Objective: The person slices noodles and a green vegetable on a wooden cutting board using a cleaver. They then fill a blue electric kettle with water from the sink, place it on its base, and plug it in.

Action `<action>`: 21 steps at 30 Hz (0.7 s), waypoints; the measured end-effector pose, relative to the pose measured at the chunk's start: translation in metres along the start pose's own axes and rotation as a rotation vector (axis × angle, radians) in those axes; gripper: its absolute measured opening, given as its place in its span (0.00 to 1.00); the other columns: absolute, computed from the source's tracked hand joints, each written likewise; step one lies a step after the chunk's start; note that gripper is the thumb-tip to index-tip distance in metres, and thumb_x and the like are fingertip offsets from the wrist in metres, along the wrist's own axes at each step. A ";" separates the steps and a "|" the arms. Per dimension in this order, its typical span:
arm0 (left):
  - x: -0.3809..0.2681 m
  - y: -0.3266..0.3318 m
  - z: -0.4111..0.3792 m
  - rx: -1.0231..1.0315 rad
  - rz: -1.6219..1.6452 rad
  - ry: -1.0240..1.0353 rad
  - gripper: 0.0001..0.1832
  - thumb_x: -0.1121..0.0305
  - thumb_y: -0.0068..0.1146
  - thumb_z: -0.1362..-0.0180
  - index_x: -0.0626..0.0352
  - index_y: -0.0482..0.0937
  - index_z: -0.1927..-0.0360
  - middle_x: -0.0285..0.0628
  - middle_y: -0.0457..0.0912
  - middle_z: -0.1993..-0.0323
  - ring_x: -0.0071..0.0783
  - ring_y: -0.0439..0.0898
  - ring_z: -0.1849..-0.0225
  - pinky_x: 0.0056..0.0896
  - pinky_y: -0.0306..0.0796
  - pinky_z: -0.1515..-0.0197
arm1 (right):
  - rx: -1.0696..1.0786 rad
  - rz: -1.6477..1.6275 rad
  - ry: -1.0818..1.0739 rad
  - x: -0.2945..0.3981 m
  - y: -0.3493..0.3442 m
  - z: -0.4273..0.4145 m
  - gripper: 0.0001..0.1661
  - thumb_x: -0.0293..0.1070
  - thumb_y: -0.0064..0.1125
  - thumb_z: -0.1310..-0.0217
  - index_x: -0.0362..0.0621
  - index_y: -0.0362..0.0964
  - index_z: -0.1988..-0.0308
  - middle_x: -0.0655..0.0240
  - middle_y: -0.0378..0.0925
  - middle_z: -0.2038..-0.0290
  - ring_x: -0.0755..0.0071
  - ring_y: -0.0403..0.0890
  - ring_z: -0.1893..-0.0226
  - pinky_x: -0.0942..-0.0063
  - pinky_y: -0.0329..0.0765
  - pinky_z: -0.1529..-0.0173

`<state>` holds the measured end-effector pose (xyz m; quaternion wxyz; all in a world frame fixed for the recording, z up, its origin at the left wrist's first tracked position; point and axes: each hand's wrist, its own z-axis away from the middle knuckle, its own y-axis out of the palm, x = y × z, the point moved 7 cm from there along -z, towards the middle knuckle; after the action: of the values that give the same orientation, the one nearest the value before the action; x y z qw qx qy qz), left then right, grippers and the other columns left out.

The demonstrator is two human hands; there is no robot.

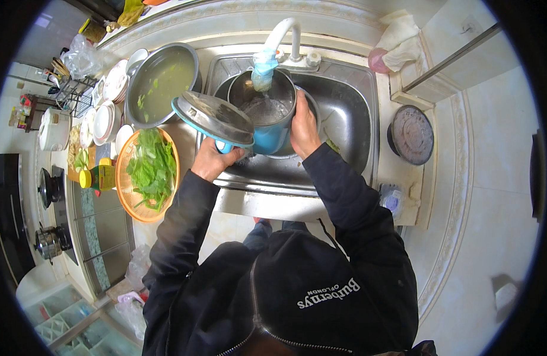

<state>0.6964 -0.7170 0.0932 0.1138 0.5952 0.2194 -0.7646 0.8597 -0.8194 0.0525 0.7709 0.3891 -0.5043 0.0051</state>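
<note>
My left hand (213, 160) grips the blue handle under a tilted lid (215, 116), a metal one with a light-blue rim. The lid's metal face is turned up, beside the pot's left edge. A blue pot (271, 138) with a metal inside stands tilted in the steel sink (349, 120). My right hand (304, 127) is wrapped around the pot's right wall, fingers near the rim. Above it, the white faucet (280, 33) has a light-blue cloth or sleeve (264, 66) on its spout, which reaches into the pot's mouth. Frothy water moves inside the pot.
Left of the sink are a large metal basin (164, 84) of cloudy water and an orange basket (122, 196) of leafy greens. Stacked dishes (105, 122) and a yellow-capped bottle (97, 177) stand farther left. A round dark container (411, 135) sits on the right ledge.
</note>
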 end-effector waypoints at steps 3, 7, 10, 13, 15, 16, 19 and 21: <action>0.009 -0.003 -0.002 0.005 -0.028 -0.039 0.16 0.73 0.63 0.55 0.64 0.74 0.61 0.38 0.75 0.69 0.26 0.75 0.70 0.24 0.73 0.74 | 0.028 -0.006 0.021 0.000 0.001 0.002 0.29 0.50 0.33 0.32 0.36 0.64 0.47 0.65 0.70 0.49 0.74 0.68 0.49 0.76 0.61 0.43; 0.016 -0.004 -0.002 -0.019 -0.022 -0.088 0.14 0.74 0.63 0.55 0.62 0.74 0.64 0.36 0.75 0.71 0.25 0.75 0.71 0.24 0.73 0.74 | 0.017 -0.014 0.023 -0.001 0.000 0.001 0.28 0.49 0.33 0.32 0.37 0.64 0.48 0.65 0.70 0.49 0.74 0.68 0.50 0.76 0.61 0.43; 0.016 -0.002 -0.001 -0.013 0.013 -0.111 0.13 0.74 0.63 0.55 0.61 0.74 0.65 0.35 0.75 0.72 0.24 0.75 0.71 0.24 0.73 0.74 | 0.025 -0.016 0.018 0.004 0.003 0.004 0.28 0.49 0.33 0.31 0.37 0.64 0.48 0.65 0.70 0.49 0.74 0.68 0.50 0.76 0.61 0.43; 0.011 -0.001 0.001 -0.031 0.013 -0.115 0.13 0.75 0.62 0.55 0.61 0.75 0.64 0.32 0.75 0.72 0.19 0.72 0.73 0.22 0.67 0.71 | 0.041 -0.008 0.012 0.013 0.009 0.008 0.27 0.49 0.32 0.31 0.37 0.65 0.48 0.65 0.70 0.49 0.74 0.68 0.50 0.75 0.61 0.43; 0.008 0.001 0.001 -0.032 0.040 -0.094 0.13 0.75 0.62 0.55 0.61 0.74 0.64 0.32 0.75 0.72 0.19 0.72 0.73 0.22 0.68 0.72 | 0.046 -0.011 0.020 0.016 0.011 0.010 0.27 0.48 0.32 0.31 0.37 0.65 0.48 0.65 0.70 0.50 0.75 0.68 0.50 0.75 0.61 0.43; 0.006 0.002 0.001 -0.031 0.053 -0.084 0.13 0.75 0.62 0.54 0.61 0.74 0.64 0.32 0.75 0.72 0.19 0.72 0.73 0.22 0.68 0.72 | 0.044 -0.005 0.021 0.016 0.010 0.009 0.27 0.48 0.32 0.31 0.37 0.65 0.48 0.65 0.70 0.50 0.75 0.68 0.50 0.75 0.61 0.43; 0.004 0.003 0.002 -0.035 0.079 -0.116 0.13 0.74 0.62 0.54 0.61 0.74 0.64 0.32 0.74 0.72 0.20 0.73 0.73 0.22 0.68 0.73 | 0.035 0.012 0.024 0.016 0.007 0.007 0.27 0.48 0.32 0.31 0.36 0.64 0.48 0.65 0.70 0.50 0.74 0.68 0.50 0.75 0.61 0.43; 0.004 0.004 0.002 -0.033 0.078 -0.111 0.13 0.74 0.62 0.54 0.61 0.74 0.64 0.33 0.74 0.72 0.20 0.73 0.73 0.22 0.69 0.74 | 0.026 0.018 0.023 0.016 0.007 0.006 0.27 0.48 0.32 0.31 0.36 0.64 0.48 0.65 0.70 0.50 0.74 0.68 0.50 0.75 0.61 0.43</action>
<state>0.6947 -0.7210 0.0887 0.1652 0.5578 0.2019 -0.7879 0.8601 -0.8247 0.0702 0.7715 0.3944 -0.4986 0.0229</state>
